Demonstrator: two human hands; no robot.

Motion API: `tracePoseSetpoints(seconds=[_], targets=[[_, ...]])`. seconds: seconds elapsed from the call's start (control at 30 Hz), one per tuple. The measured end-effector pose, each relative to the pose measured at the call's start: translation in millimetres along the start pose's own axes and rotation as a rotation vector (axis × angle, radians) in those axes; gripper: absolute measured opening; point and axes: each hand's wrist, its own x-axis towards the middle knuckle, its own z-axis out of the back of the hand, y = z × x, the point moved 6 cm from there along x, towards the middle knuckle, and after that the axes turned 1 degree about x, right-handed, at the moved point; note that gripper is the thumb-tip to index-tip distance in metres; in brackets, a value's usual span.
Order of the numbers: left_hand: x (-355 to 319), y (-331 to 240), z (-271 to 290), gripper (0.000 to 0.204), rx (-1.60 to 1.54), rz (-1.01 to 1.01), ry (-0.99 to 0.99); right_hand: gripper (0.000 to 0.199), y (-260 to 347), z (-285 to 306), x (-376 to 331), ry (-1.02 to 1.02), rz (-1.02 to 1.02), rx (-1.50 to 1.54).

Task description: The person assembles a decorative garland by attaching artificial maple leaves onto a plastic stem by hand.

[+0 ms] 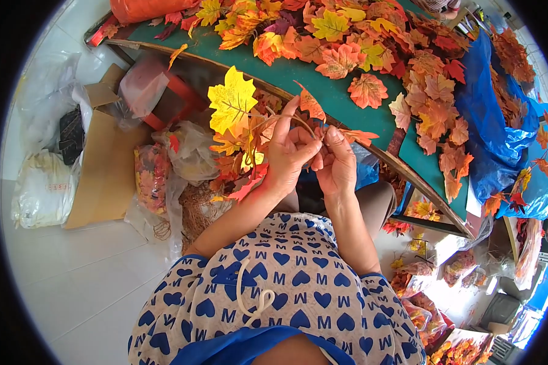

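In front of my body, over my lap, both hands work on an artificial maple leaf garland (259, 121). My left hand (286, 155) has its thumb and fingers closed around the brown stem, its index finger raised along it. Just beside it, the fingertips of my right hand (337, 161) pinch the stem near small orange leaves. A large yellow leaf (232, 100) and several orange and red ones hang to the left of my left hand. One orange leaf (311, 104) stands up above the hands; another (360, 137) points right, past my right fingertips. The exact pinch point is partly hidden.
A green table (249, 58) with a wooden edge lies ahead, heaped with loose orange and yellow leaves (341, 58). Blue plastic bags (484, 109) hang at the right. At the left stand a cardboard box (106, 164) and a bag of leaves (151, 176).
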Motion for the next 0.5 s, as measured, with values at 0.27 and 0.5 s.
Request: tracePoseSetpoints(seconds=[0.27,0.5], targets=[[-2.3,0.4,2.2,0.076,0.016,-0.014,-0.008,0.009,-0.6,2.0,-2.4,0.045,0.02,0.001],[0.8,6.0,6.1,0.076,0.027,0.002,-0.035,0.01,2.6,0.3,-6.6,0.03,0.14,-0.149]])
